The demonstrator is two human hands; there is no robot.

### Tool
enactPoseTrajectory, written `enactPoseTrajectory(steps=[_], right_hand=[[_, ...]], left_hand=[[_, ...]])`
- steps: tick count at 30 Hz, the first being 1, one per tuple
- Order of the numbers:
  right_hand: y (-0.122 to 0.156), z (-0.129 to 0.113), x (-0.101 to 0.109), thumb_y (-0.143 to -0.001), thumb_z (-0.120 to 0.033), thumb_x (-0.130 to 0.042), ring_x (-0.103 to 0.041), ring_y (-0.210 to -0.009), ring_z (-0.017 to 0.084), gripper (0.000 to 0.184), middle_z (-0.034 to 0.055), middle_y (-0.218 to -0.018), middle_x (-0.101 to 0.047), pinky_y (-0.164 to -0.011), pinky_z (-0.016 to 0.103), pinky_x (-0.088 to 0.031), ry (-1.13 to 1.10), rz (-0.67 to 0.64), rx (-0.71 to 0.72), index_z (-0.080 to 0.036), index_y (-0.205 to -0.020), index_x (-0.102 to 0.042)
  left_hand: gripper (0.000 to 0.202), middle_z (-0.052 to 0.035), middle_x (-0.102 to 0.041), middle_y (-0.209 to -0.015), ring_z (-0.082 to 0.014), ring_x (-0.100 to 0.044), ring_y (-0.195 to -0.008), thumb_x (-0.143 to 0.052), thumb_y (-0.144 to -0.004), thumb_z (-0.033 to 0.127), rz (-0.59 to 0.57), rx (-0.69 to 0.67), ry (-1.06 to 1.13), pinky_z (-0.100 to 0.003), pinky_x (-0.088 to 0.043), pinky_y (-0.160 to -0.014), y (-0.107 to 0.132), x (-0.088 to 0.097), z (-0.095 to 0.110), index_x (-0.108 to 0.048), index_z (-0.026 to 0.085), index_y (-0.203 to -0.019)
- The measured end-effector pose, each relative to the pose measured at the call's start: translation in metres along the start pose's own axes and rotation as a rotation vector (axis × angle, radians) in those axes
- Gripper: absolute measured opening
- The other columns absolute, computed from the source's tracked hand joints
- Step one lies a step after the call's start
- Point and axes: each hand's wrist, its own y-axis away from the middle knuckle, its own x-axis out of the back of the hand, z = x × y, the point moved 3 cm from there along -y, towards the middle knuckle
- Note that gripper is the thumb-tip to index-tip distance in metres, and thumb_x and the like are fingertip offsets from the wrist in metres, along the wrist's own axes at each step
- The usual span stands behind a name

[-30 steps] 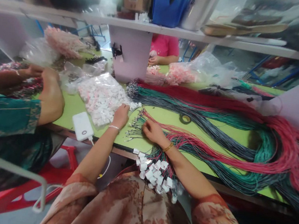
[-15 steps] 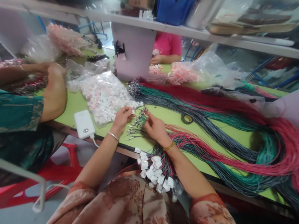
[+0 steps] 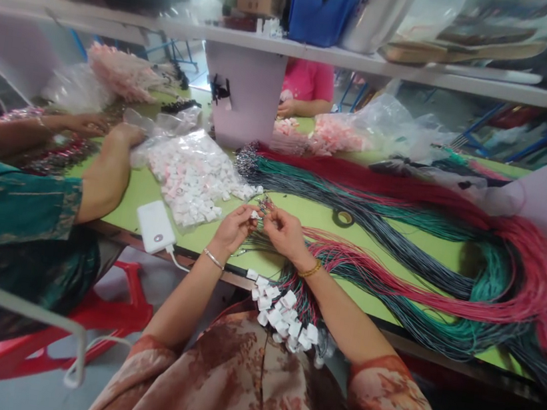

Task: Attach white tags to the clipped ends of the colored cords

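Observation:
Between the thumb and fingers of my left hand (image 3: 234, 230) is a small white connector housing (image 3: 254, 215). My right hand (image 3: 285, 235) is closed in a pinch on a thin wire, right beside the housing; the wire's colour and tip are too small to make out. Under and beyond my fingers lie the ends of a bundle of red, green and black wires (image 3: 346, 265), which runs off to the right. Finished-looking white connectors on wires (image 3: 286, 318) hang over the table edge below my wrists. A clear bag of white housings (image 3: 190, 181) lies beyond my left hand.
A white power bank (image 3: 155, 227) with a cable sits near the front edge at left. A roll of black tape (image 3: 343, 218) lies among the wires. A co-worker's arm (image 3: 110, 167) rests on the table at left. A shelf (image 3: 304, 49) crosses above, holding a blue bin (image 3: 321, 13).
My left hand has moved right from beside the bag, bringing the white housing up to my right hand. My right hand has stayed nearly in place. The co-worker's arm at left has shifted slightly.

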Motion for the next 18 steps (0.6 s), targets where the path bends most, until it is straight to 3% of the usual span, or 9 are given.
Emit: enactPoseTrajectory(steps=[10, 15, 18], right_hand=[[-0.003, 0.012, -0.002, -0.076, -0.032, -0.052, -0.04, -0.055, 0.01, 0.017, -0.0024, -0.059, -0.05, -0.055, 0.023, -0.033, 0.018, -0.04, -0.047, -0.018, -0.066, -0.052], [-0.003, 0.017, -0.006, -0.08, -0.037, -0.052, -0.039, -0.055, 0.01, 0.024, -0.0019, -0.06, -0.05, -0.055, 0.023, -0.033, 0.033, -0.048, -0.036, -0.019, -0.065, -0.049], [-0.004, 0.016, -0.006, -0.082, -0.039, -0.049, -0.04, -0.056, 0.011, 0.025, -0.001, -0.062, -0.051, -0.056, 0.024, -0.034, 0.019, -0.086, -0.013, -0.019, -0.067, -0.049]], left_hand=[[0.03, -0.0042, -0.069, -0.082, -0.007, -0.054, -0.059, -0.082, -0.064, 0.031, -0.002, -0.046, -0.074, -0.019, -0.045, -0.056, 0.0, 0.0, -0.006, -0.068, 0.015, -0.085], [0.035, -0.0004, -0.063, -0.066, -0.0066, -0.052, -0.056, -0.086, -0.059, 0.032, 0.046, -0.087, -0.186, -0.018, -0.041, -0.051, 0.003, 0.0, -0.01, -0.07, 0.013, -0.084], [0.034, 0.0001, -0.063, -0.066, -0.0058, -0.052, -0.055, -0.084, -0.06, 0.032, 0.097, -0.096, -0.191, -0.017, -0.04, -0.051, 0.004, 0.002, -0.011, -0.069, 0.013, -0.084]])
